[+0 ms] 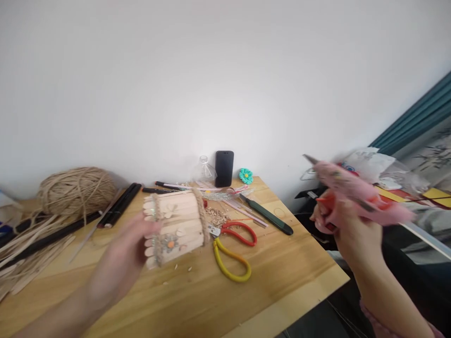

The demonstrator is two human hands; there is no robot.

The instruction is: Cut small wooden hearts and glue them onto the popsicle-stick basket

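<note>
My left hand (121,251) is closed on a small pot made of craft sticks (185,211), tilted on its side above the table. Twine bands run round both ends of it, and small flower shapes, one with an orange centre, decorate its side. My right hand (355,234) grips a pink glue gun (347,185) by its handle, off the table's right edge. The nozzle points up and left, and a pale glue stick (428,241) sticks out of the back. Scissors with one red and one yellow handle (234,272) lie just right of the craft-stick pot.
On the wooden table (282,277) are a twine ball (77,190), loose craft sticks (38,253), black pens (120,206), a green-handled knife (269,216) and wood scraps (216,216). Along the wall stand a phone (224,169), a clear bottle (204,171) and a teal flower (245,176).
</note>
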